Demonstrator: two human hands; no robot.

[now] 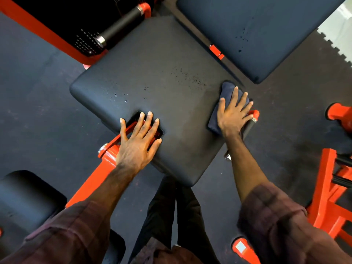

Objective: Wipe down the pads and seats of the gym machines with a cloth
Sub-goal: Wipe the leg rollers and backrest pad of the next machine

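now, from the head view, we judge that we are mid-wipe on the seat pad (152, 73) of an orange-framed machine. our right hand (233, 114) lies flat with fingers spread, pressing a folded dark cloth (225, 90) onto the pad's right corner, just beside a short black handle (249, 126) with an orange cap. our left hand (140, 138) is open too, fingers straight, resting across the notch in the pad's near edge where the orange frame (106, 161) shows through; it holds nothing and seems to steady us. the pad is matte black, roughly square, set cornerwise to us, and speckled with spray droplets (190, 77) near the middle and towards the left side. those wet patches look unwiped, so the next move likely calls for sweeping the cloth leftward across them with even pressure. a second pad (266, 35) beyond, also spotted with droplets, probably waits its turn.
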